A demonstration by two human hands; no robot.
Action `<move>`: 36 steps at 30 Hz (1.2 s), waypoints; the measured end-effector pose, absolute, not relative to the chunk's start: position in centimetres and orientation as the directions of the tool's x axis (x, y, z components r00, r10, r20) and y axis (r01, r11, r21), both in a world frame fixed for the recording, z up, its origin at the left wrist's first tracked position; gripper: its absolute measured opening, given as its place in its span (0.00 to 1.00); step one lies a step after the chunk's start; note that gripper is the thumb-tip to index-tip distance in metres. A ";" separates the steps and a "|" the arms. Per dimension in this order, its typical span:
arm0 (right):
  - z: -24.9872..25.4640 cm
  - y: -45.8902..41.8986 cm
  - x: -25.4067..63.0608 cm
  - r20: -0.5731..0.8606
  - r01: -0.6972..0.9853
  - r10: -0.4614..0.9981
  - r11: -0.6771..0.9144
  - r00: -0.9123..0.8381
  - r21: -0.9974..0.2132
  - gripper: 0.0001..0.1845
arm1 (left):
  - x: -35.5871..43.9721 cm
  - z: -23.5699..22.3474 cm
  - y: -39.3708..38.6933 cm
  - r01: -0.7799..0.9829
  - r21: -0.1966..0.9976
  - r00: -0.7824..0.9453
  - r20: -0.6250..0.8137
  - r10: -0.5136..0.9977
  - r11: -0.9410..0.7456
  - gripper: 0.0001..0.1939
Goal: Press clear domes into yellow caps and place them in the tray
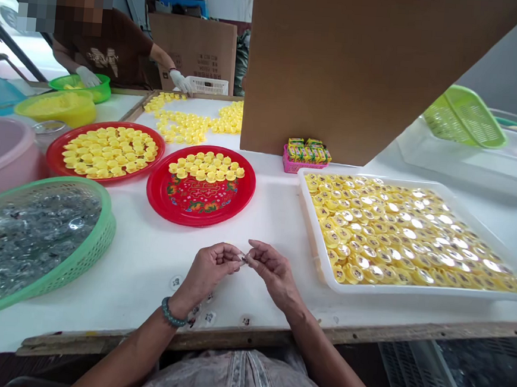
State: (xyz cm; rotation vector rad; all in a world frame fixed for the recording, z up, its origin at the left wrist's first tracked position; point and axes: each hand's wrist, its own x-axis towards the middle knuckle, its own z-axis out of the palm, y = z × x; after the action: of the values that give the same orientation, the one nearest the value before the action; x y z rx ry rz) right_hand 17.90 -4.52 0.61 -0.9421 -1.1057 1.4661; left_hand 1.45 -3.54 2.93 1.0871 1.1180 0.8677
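My left hand (207,271) and my right hand (275,273) meet over the white tabletop near its front edge. Between their fingertips is a small clear disc (243,259) with a dark printed picture, pinched from both sides and partly hidden by the fingers. Several similar loose discs (210,318) lie below and beside my left wrist, and another stands apart near the edge. Beyond my hands, a red patterned tray (200,216) carries small yellow cap-shaped pieces (207,167) along its far half. On the right, a white tray (321,246) is filled with yellow pieces bearing printed discs.
At left, a green basket (105,235) holds many clear parts, beside a pink tub (6,150). Another red tray (56,154) of yellow pieces sits behind. A cardboard sheet (340,69) rises past a pink basket (291,167). A gloved co-worker (118,42) handles yellow pieces across the table.
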 end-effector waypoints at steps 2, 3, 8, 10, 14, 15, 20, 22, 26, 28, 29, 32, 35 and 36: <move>0.5 -4.7 17.8 -0.004 -0.219 0.986 -0.041 -0.166 -0.975 0.15 | 1.4 3.0 -3.6 -0.058 0.965 0.179 -0.240 0.954 0.254 0.12; 0.5 -4.7 17.8 0.007 -0.171 0.986 -0.022 -0.165 -0.985 0.14 | 1.4 3.1 -3.6 -0.082 0.963 0.159 -0.240 0.958 0.255 0.13; 1.5 -5.0 18.0 0.246 0.291 0.937 0.315 -0.250 -0.903 0.19 | 0.4 3.4 -3.0 -0.144 0.921 0.270 -0.314 0.910 0.361 0.17; 2.0 -4.9 18.1 0.322 0.394 0.869 0.465 -0.376 -0.793 0.19 | -0.1 3.3 -2.8 -0.124 0.903 0.343 -0.349 0.872 0.411 0.17; 2.5 -4.6 17.7 0.301 0.461 0.824 0.529 -0.480 -0.712 0.15 | -0.7 3.1 -3.0 -0.127 0.888 0.344 -0.378 0.860 0.441 0.18; 2.5 -4.5 17.5 0.285 0.475 0.836 0.510 -0.468 -0.717 0.14 | -0.8 3.1 -3.2 -0.144 0.885 0.333 -0.378 0.864 0.443 0.19; 2.9 -4.6 16.7 0.241 0.496 0.830 0.505 -0.503 -0.706 0.16 | -1.4 3.0 -3.7 -0.164 0.870 0.337 -0.393 0.855 0.464 0.19; 3.0 -4.7 16.5 0.209 0.515 0.829 0.498 -0.519 -0.698 0.15 | -1.6 2.8 -3.8 -0.136 0.870 0.330 -0.411 0.850 0.474 0.19; 2.6 -4.8 15.7 0.166 0.597 0.889 0.416 -0.428 -0.686 0.10 | -1.7 2.4 -4.0 -0.155 0.891 0.246 -0.385 0.890 0.428 0.19; 2.3 -4.7 15.3 0.169 0.612 0.903 0.395 -0.394 -0.685 0.11 | -1.7 2.1 -4.0 -0.161 0.906 0.209 -0.356 0.911 0.391 0.19; 2.2 -4.5 15.2 0.171 0.612 0.905 0.393 -0.389 -0.687 0.11 | -1.8 2.0 -3.9 -0.153 0.915 0.194 -0.344 0.919 0.374 0.18; 1.8 -3.3 15.5 0.171 0.611 0.907 0.390 -0.386 -0.689 0.14 | -2.3 1.3 -3.3 -0.047 0.955 0.117 -0.287 0.951 0.294 0.15; 1.7 -1.5 16.1 0.139 0.647 0.903 0.391 -0.406 -0.655 0.15 | -3.0 0.4 -2.2 0.187 0.961 0.012 -0.212 0.977 0.206 0.13; 1.7 -0.9 16.2 0.123 0.663 0.898 0.398 -0.422 -0.634 0.14 | -3.2 0.1 -1.8 0.253 0.948 -0.005 -0.198 0.980 0.193 0.13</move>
State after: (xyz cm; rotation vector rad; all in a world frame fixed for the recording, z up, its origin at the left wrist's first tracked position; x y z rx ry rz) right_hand 16.22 -0.86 1.67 -1.3357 -2.2105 0.7013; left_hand -3.16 -1.82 0.08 1.2481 1.4649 0.9138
